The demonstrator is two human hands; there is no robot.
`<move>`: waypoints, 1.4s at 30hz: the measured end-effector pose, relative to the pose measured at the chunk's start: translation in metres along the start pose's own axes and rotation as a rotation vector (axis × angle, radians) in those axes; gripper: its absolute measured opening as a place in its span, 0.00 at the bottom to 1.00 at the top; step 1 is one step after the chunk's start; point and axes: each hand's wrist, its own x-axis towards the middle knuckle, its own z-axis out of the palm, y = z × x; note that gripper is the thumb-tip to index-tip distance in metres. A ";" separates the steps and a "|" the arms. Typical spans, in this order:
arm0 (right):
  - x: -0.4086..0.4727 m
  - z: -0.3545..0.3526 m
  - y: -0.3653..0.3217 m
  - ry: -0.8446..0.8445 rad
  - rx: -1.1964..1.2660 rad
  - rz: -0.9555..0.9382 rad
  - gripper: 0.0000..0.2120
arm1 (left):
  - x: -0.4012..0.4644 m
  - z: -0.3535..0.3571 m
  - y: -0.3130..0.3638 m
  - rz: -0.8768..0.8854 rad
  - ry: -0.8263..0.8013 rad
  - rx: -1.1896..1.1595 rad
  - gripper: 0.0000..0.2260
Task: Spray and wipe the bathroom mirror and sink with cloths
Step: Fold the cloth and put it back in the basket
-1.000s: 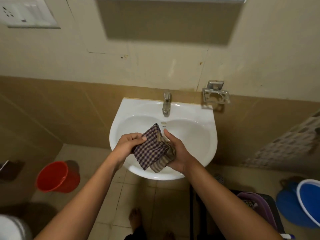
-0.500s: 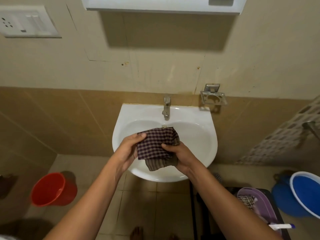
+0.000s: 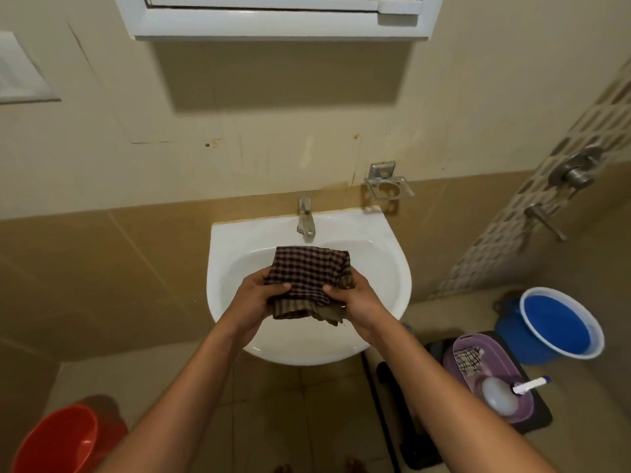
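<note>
A dark checked cloth (image 3: 309,273) is held folded over the white wall-mounted sink (image 3: 386,244). My left hand (image 3: 254,303) grips its left edge, thumb on top. My right hand (image 3: 355,300) grips its right edge the same way. A metal tap (image 3: 305,218) stands at the back of the basin. The white-framed mirror (image 3: 273,18) hangs on the wall above, only its lower edge in view. A white spray bottle (image 3: 502,397) lies in a purple basket (image 3: 491,353) at the lower right, beside another checked cloth (image 3: 469,360).
A red bucket (image 3: 65,438) stands on the floor at the lower left. A blue bucket (image 3: 560,324) sits at the right. A metal soap holder (image 3: 389,186) is fixed beside the sink. Shower valves (image 3: 577,172) project from the right wall. A switch plate (image 3: 20,73) is at the far left.
The view has tilted up, bringing the mirror frame in. Both hands have folded the cloth flatter and now hold it by its two side edges over the basin.
</note>
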 end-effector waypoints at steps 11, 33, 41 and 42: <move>-0.021 -0.028 -0.010 0.257 -0.026 -0.332 0.12 | 0.026 0.033 0.010 -0.007 -0.223 -0.179 0.18; -0.086 -0.297 0.024 0.367 0.183 -0.004 0.21 | 0.084 0.290 -0.066 -0.111 -0.485 0.375 0.20; -0.104 -0.363 0.065 0.409 0.156 0.109 0.18 | 0.092 0.381 -0.124 -0.281 -0.772 0.618 0.07; -0.107 -0.367 0.069 0.447 0.263 0.131 0.19 | 0.094 0.389 -0.130 -0.291 -0.780 0.614 0.08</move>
